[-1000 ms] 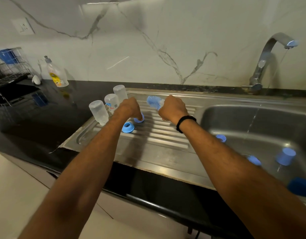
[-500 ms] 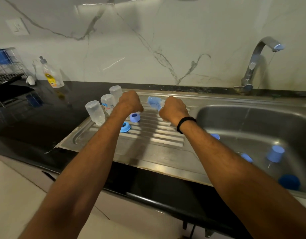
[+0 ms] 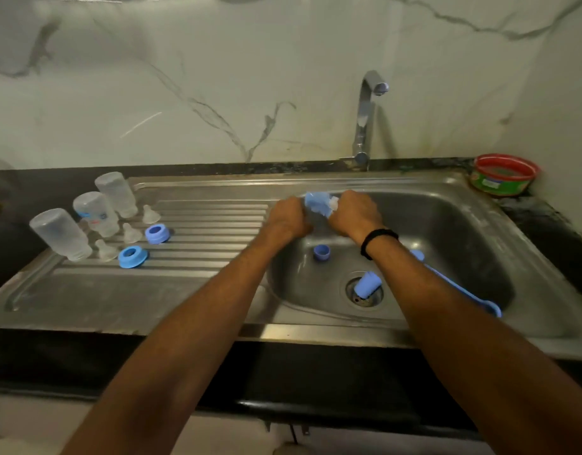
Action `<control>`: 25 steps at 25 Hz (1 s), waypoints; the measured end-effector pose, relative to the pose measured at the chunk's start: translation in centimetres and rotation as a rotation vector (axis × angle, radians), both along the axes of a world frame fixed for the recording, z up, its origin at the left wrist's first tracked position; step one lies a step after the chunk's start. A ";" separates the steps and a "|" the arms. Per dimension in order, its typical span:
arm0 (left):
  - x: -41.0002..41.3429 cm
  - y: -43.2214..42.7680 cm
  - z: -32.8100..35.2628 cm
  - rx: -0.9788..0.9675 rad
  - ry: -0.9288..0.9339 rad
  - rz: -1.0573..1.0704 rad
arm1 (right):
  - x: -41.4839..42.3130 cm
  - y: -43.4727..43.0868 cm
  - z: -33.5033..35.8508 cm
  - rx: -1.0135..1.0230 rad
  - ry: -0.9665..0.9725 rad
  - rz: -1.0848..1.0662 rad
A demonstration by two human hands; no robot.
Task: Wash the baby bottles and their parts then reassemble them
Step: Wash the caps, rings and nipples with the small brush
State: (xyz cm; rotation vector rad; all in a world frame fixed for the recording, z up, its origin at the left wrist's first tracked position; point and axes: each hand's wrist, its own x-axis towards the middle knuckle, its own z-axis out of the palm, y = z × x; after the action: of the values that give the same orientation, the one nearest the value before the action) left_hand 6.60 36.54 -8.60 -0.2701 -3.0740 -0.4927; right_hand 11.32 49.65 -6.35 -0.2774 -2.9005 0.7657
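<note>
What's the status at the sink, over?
Left hand and right hand both grip blue item over basin. Three bottles upside down on drainboard. Blue cap lies on drain.

Place: you are standing at the counter of a home kitchen.
Sink: a steel sink [image 3: 463,224] lies at your 1 o'clock, with a round drain [image 3: 360,300] in its floor.
Drainboard: the ribbed drainboard [image 3: 201,224] runs out toward your 10 o'clock.
Tap: a curved metal tap [image 3: 363,119] rises at 12 o'clock, behind the basin.
Wall: a white wall [image 3: 217,77] with grey veins backs everything.
Counter: a black counter [image 3: 315,366] frames the steel, and its front edge is at your 6 o'clock.
Household things: clear baby bottles [image 3: 61,233] stand mouth down at 10 o'clock, and a red-rimmed tub [image 3: 503,175] sits at 2 o'clock.
</note>
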 end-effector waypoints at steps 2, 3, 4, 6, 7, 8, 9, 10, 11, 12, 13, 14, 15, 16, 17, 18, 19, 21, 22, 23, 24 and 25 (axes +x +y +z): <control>-1.3 2.9 -2.8 -0.047 -0.135 0.012 | 0.1 2.9 -1.9 0.010 -0.055 -0.051; -2.0 3.9 -4.3 -0.083 -0.205 0.025 | 0.1 4.0 -2.8 0.001 -0.079 -0.067; -2.7 4.7 -5.7 -0.117 -0.258 0.028 | 0.0 5.0 -3.6 -0.012 -0.100 -0.079; -4.1 6.0 -8.2 -0.183 -0.307 0.004 | -0.6 6.4 -4.8 -0.046 -0.112 -0.099; -4.6 6.5 -9.3 -0.216 -0.313 -0.019 | -1.0 6.7 -5.4 -0.071 -0.105 -0.103; -5.1 7.0 -10.2 -0.256 -0.313 -0.047 | -1.4 6.9 -5.9 -0.090 -0.090 -0.106; -5.5 7.5 -11.0 -0.308 -0.312 -0.070 | -1.8 7.0 -6.2 -0.103 -0.075 -0.105; -5.9 7.8 -11.4 -0.340 -0.306 -0.079 | -2.2 7.1 -6.4 -0.113 -0.060 -0.101; -6.5 8.1 -12.0 -0.359 -0.294 -0.083 | -2.4 7.2 -6.5 -0.122 -0.047 -0.101; -6.7 8.3 -12.5 -0.363 -0.282 -0.074 | -2.5 7.3 -6.6 -0.129 -0.039 -0.102; -6.8 8.5 -12.6 -0.348 -0.269 -0.065 | -2.6 7.5 -6.7 -0.133 -0.038 -0.106; -6.7 8.8 -12.6 -0.305 -0.262 -0.043 | -2.6 7.6 -6.6 -0.137 -0.043 -0.113; -6.3 9.2 -12.1 -0.220 -0.252 -0.017 | -2.5 7.9 -6.5 -0.141 -0.046 -0.127; -6.0 9.8 -11.6 -0.111 -0.240 0.019 | -2.4 8.3 -6.2 -0.149 -0.050 -0.143; -5.8 10.2 -11.1 0.013 -0.222 0.050 | -2.3 8.7 -6.0 -0.165 -0.053 -0.161; -5.6 10.7 -10.7 0.144 -0.206 0.083 | -2.3 9.1 -5.9 -0.185 -0.055 -0.182; -5.5 11.1 -10.5 0.274 -0.191 0.108 | -2.2 9.4 -5.7 -0.203 -0.051 -0.200; -4.9 11.8 -10.1 0.602 -0.237 0.183 | -2.2 9.9 -5.4 -0.241 -0.035 -0.236; -4.6 12.1 -9.9 0.773 -0.286 0.220 | -2.3 10.2 -5.3 -0.259 -0.027 -0.255; -4.4 12.4 -9.8 0.921 -0.319 0.251 | -2.4 10.4 -5.1 -0.270 -0.017 -0.272; -4.2 12.6 -9.5 1.033 -0.325 0.276 | -2.5 10.7 -5.0 -0.276 -0.004 -0.288; -4.2 12.8 -9.4 1.113 -0.318 0.297 | -2.7 10.9 -4.8 -0.278 0.009 -0.299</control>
State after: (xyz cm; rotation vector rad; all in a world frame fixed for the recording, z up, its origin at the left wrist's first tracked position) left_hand 2.39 49.33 -18.02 0.3105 -2.4524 -2.1679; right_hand 8.66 60.55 -11.16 -0.7141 -2.6476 1.1043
